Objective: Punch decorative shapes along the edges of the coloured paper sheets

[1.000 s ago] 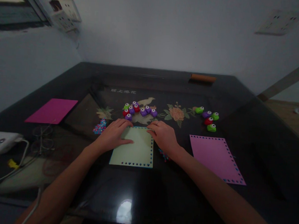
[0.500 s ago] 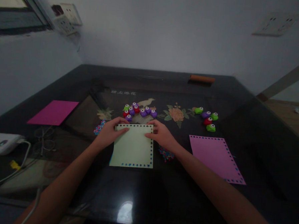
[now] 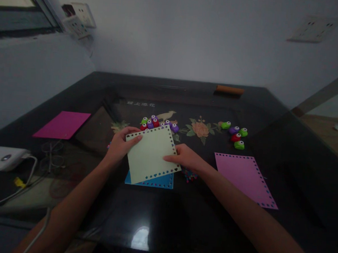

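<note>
A pale green sheet of paper (image 3: 152,152) with small shapes punched along its edges is held up and tilted between both hands. My left hand (image 3: 122,145) pinches its upper left corner, thumb on top. On its right edge my right hand (image 3: 186,157) is closed, the thumb lying on the sheet. Beneath it a blue sheet (image 3: 157,181) with a punched border lies on the table, mostly hidden. Behind the paper stand several small craft punches (image 3: 155,122) in purple, red and green, some partly covered. Punched-out confetti (image 3: 189,175) lies beside my right hand.
A pink punched sheet (image 3: 245,179) lies at the right, with more punches (image 3: 235,137) behind it. At the left are a magenta sheet (image 3: 63,124), a white power strip (image 3: 5,158) with its cable, and glasses (image 3: 51,156). A brown roll (image 3: 230,90) lies near the wall.
The pale green sheet has been lifted and turned counterclockwise, uncovering part of the blue sheet below. My right hand has slid down its right edge.
</note>
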Demonstrator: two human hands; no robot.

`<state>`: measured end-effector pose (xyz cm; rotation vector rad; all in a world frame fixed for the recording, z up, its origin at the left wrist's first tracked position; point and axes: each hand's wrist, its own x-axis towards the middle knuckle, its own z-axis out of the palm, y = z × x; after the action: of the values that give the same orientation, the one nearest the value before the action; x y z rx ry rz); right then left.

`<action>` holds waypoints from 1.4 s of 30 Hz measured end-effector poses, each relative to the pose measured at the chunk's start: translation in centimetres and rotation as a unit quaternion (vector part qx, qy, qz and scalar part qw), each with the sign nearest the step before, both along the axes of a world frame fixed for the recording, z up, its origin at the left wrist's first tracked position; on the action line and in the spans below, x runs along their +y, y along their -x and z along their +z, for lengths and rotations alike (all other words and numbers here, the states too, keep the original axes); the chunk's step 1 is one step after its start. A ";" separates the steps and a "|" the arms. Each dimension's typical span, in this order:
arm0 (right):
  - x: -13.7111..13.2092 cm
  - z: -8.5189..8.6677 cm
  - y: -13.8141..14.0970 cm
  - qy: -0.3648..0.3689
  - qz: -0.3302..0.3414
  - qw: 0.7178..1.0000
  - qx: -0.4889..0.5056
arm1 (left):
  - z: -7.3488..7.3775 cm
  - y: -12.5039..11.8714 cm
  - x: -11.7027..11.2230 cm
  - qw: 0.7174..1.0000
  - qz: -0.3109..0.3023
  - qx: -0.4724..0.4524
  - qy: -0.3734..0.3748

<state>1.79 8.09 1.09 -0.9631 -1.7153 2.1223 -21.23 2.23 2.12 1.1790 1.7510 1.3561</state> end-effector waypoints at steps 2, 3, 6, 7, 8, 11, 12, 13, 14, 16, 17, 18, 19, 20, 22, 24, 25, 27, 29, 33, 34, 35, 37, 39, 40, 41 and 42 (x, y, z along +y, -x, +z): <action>0.2 0.0 -0.1 -0.007 -0.011 1.000 -0.009 | 0.0 -0.2 -0.1 0.999 0.014 -0.026 -0.023; 0.3 0.1 -0.1 -0.010 -0.017 1.000 -0.014 | 0.0 -0.4 -0.2 0.998 0.017 -0.051 -0.030; 0.5 0.7 -0.4 -0.021 -0.035 0.999 -0.018 | -0.2 -0.8 -0.3 0.988 0.006 -0.148 -0.048; 0.6 0.9 -0.5 -0.024 -0.042 0.999 -0.014 | -0.4 -0.9 -0.3 0.984 -0.004 -0.171 -0.051; 0.7 1.2 -0.6 -0.029 -0.050 0.998 -0.009 | -0.5 -1.1 -0.3 0.981 -0.016 -0.187 -0.050; 0.9 1.9 -1.1 -0.044 -0.072 0.996 0.003 | -0.9 -1.7 -0.6 0.975 -0.063 -0.212 -0.020; 1.0 2.1 -1.3 -0.048 -0.078 0.996 0.005 | -0.9 -1.9 -0.7 0.974 -0.080 -0.210 -0.005; 1.1 2.3 -1.5 -0.050 -0.085 0.995 0.006 | -0.9 -2.2 -0.9 0.974 -0.097 -0.202 0.009; 1.2 2.5 -1.6 -0.050 -0.091 0.995 0.007 | -0.8 -2.4 -1.1 0.975 -0.113 -0.188 0.021; 1.2 2.7 -2.0 -0.052 -0.106 0.993 0.010 | -0.4 -3.0 -1.4 0.978 -0.138 -0.150 0.038; 1.2 2.8 -2.3 -0.055 -0.116 0.992 0.012 | -0.1 -3.4 -1.5 0.979 -0.149 -0.132 0.046; 1.2 2.9 -2.6 -0.060 -0.126 0.990 0.013 | 0.1 -3.7 -1.6 0.979 -0.162 -0.114 0.053; 1.1 3.0 -2.9 -0.069 -0.135 0.988 0.013 | 0.4 -4.1 -1.7 0.978 -0.177 -0.096 0.059; 0.9 3.1 -3.3 -0.078 -0.144 0.986 0.012 | 0.8 -4.4 -1.7 0.976 -0.194 -0.079 0.063; 0.6 3.2 -4.3 -0.094 -0.157 0.983 0.006 | 1.4 -5.1 -1.7 0.971 -0.228 -0.044 0.060; 0.1 3.3 -5.4 -0.092 -0.166 0.982 0.001 | 1.9 -5.9 -1.4 0.967 -0.247 -0.018 0.052; -0.2 3.4 -6.0 -0.087 -0.173 0.981 0.000 | 2.2 -6.4 -1.2 0.966 -0.252 -0.011 0.051; -0.6 3.4 -7.2 -0.078 -0.193 0.978 0.001 | 2.6 -7.4 -0.7 0.964 -0.260 -0.001 0.048; -0.9 3.4 -8.3 -0.079 -0.217 0.973 0.004 | 2.9 -8.6 0.1 0.962 -0.271 0.004 0.039; -1.2 3.5 -10.0 -0.094 -0.261 0.961 0.009 | 3.1 -11.1 1.6 0.960 -0.280 0.002 0.027; -1.1 3.6 -10.3 -0.098 -0.269 0.958 0.011 | 3.2 -11.6 1.9 0.960 -0.278 0.003 0.029; -1.1 3.6 -10.6 -0.099 -0.276 0.956 0.013 | 3.1 -12.0 2.1 0.961 -0.275 0.007 0.031; -1.0 3.5 -10.9 -0.100 -0.279 0.955 0.013 | 3.1 -12.3 2.3 0.961 -0.274 0.021 0.036; -0.9 3.4 -11.1 -0.098 -0.276 0.956 0.005 | 2.9 -12.2 2.3 0.959 -0.277 0.036 0.040; -0.9 3.4 -11.1 -0.096 -0.272 0.958 0.000 | 2.8 -12.1 2.3 0.959 -0.279 0.040 0.041; -0.8 3.3 -11.1 -0.094 -0.268 0.959 -0.004 | 2.6 -11.9 2.2 0.957 -0.283 0.042 0.044; -0.8 3.2 -11.0 -0.091 -0.264 0.960 -0.005 | 2.5 -11.7 2.1 0.956 -0.286 0.041 0.047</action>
<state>12.83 7.28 4.27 -1.2120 -1.4189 1.5915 -9.52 4.38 4.58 1.5487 1.3498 0.8762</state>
